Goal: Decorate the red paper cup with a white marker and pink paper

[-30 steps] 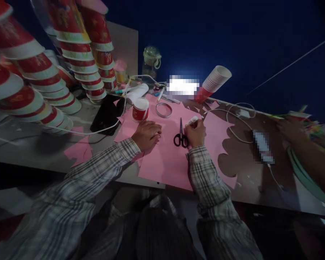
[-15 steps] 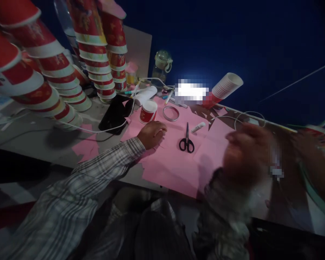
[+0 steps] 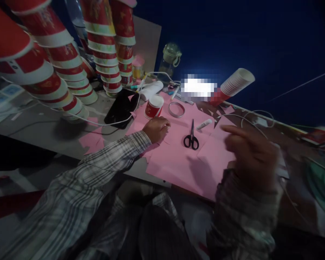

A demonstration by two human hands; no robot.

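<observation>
My left hand (image 3: pixel 156 130) rests on the pink paper (image 3: pixel 176 166) with its fingers curled in, and nothing shows in them. Just behind it stands a red and white paper cup (image 3: pixel 154 107). A roll of tape (image 3: pixel 176 109) lies farther back. Black-handled scissors (image 3: pixel 191 137) and a white glue stick (image 3: pixel 204 124) lie on the paper between my hands. Over the paper's right side my right hand (image 3: pixel 250 155) is raised, slightly blurred, with its index finger stretched out and other fingers bent. I see nothing held in it.
Tall stacks of red and white paper cups (image 3: pixel 104 50) rise at the left. A dark phone (image 3: pixel 121 108) lies beneath a white cable. Another cup stack (image 3: pixel 237 85) leans near the blurred bright light. At the back are a bottle (image 3: pixel 170 59) and loose pens.
My right hand's index finger now points out where the hand looked more closed and blurred before. Another person's arm at the right has left the view. My left hand stays on the paper.
</observation>
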